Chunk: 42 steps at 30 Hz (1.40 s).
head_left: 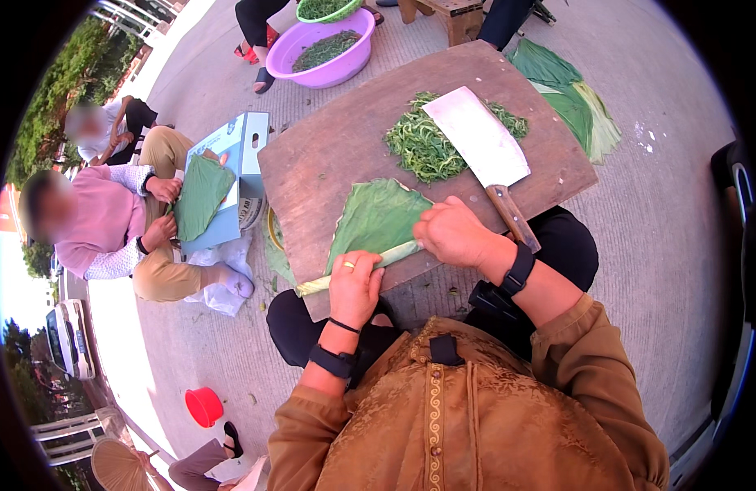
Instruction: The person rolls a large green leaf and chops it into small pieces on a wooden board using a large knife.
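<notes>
A large green leaf (pixel 376 214) lies on the near part of a wooden board (pixel 312 164), its near edge rolled into a pale tube. My left hand (pixel 355 286) is closed on the roll toward its left end. At the other end my right hand (pixel 451 231) grips the roll with curled fingers. Beyond the leaf sits a heap of shredded greens (pixel 423 143). A cleaver (pixel 480 135) rests across the heap, its wide blade on the greens and its wooden handle pointing toward my right forearm.
To the left a person holds a green leaf (pixel 202 192) over a light blue box (pixel 251 147). A purple basin (pixel 324 74) with greens stands beyond the board. More big leaves (pixel 558 90) lie at the far right. A red bucket (pixel 204 407) stands on the ground.
</notes>
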Tool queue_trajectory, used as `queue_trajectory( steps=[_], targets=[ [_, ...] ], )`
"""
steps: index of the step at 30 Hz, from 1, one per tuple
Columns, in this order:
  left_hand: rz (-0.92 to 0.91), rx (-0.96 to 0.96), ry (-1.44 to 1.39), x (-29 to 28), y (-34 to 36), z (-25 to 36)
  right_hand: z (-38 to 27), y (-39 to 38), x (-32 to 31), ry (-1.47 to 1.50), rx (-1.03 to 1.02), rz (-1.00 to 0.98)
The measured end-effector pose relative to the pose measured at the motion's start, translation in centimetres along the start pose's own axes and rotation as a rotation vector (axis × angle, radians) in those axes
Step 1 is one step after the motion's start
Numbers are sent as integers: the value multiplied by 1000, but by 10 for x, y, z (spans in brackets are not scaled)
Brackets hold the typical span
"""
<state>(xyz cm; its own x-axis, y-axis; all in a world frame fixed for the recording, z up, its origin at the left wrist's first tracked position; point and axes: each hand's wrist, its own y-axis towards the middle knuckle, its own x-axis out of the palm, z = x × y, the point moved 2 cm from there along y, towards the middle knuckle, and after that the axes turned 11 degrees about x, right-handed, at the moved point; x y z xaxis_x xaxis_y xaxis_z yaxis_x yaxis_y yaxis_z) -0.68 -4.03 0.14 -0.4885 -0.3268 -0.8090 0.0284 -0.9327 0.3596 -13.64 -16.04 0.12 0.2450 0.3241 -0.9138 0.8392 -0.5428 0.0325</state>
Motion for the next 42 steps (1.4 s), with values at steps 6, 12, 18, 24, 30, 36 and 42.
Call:
queue_trajectory(
  steps=[6, 12, 18, 24, 30, 36, 42],
  targets=[
    [-74, -120, -53, -3, 9, -7, 0, 2, -1, 36, 18, 72],
    [-39, -103, -12, -3, 13, -7, 4, -4, -4, 69, -74, 187],
    [-2, -19, 54, 4, 9, -6, 0, -2, -2, 58, -63, 150],
    [-7, 37, 100, 11, 20, 5, 4, 4, 2, 105, 8, 170],
    [36, -75, 200, 17, 23, 5, 0, 3, -13, 190, 8, 356],
    [231, -211, -25, 11, 16, -12, -5, -34, -8, 164, 12, 157],
    [363, -327, -261, -2, 8, -19, 0, -14, -1, -13, 38, 315]
  ],
)
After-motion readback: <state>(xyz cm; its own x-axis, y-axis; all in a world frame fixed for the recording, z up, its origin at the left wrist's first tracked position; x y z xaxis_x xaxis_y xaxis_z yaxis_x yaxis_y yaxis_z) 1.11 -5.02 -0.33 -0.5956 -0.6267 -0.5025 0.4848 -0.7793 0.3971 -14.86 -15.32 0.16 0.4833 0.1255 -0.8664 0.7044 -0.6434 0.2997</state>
